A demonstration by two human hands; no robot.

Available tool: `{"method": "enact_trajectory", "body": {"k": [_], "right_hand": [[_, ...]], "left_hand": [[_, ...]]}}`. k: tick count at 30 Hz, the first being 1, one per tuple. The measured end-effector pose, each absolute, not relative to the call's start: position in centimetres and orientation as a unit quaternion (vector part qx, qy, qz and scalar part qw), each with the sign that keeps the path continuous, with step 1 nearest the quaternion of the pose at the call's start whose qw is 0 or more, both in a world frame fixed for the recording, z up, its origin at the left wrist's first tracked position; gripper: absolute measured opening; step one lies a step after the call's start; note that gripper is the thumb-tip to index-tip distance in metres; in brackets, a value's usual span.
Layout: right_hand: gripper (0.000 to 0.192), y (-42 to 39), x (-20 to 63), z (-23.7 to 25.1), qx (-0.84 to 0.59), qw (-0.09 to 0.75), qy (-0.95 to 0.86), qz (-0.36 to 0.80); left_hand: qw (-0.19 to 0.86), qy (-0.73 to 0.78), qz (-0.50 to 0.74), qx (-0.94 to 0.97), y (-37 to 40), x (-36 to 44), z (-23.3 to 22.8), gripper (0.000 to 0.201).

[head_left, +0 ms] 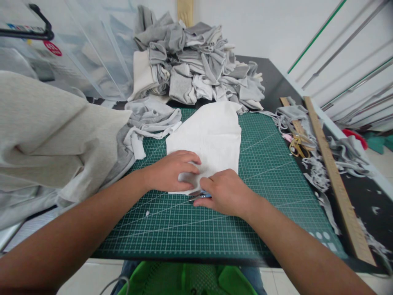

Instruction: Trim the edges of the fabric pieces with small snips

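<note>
A piece of white fabric (211, 127) lies spread on the green cutting mat (260, 229). My left hand (175, 170) rests on the fabric's lower left part, fingers stretched out and apart. Close beside it, my right hand (229, 192) is closed around small blue thread snips (201, 195). The blades point left and lie at the fabric's bottom edge; whether they are cutting into it I cannot tell. My right palm hides most of the handle.
Folded grey and white fabric (187, 61) is heaped at the back. Beige cloth (58, 135) hangs over the left side, before a clear plastic box (92, 49). On the right lie a wooden ruler (334, 176), gold-handled scissors (297, 147) and scraps (317, 174). A green basket (184, 280) stands below the front edge.
</note>
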State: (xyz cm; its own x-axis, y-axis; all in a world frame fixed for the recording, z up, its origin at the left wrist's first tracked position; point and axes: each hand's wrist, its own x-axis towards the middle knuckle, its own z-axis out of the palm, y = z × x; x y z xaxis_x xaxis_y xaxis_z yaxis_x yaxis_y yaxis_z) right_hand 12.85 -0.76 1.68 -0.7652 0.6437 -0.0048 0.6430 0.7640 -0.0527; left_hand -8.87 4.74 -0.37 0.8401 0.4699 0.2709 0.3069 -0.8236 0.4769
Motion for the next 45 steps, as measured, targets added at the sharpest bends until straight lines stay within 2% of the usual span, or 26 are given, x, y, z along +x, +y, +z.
{"method": "enact_trajectory", "body": {"k": [15, 45], "right_hand": [[0.044, -0.7, 12.4, 2.2, -0.366, -0.033, -0.929, 0.033], [0.050, -0.6, 13.3, 1.7, -0.374, -0.011, -0.926, 0.052]], "left_hand": [[0.214, 0.207, 0.197, 0.934, 4.8, -8.9, -0.3, 0.036], [0.220, 0.212, 0.193, 0.932, 4.7, -8.8, -0.1, 0.033]]}}
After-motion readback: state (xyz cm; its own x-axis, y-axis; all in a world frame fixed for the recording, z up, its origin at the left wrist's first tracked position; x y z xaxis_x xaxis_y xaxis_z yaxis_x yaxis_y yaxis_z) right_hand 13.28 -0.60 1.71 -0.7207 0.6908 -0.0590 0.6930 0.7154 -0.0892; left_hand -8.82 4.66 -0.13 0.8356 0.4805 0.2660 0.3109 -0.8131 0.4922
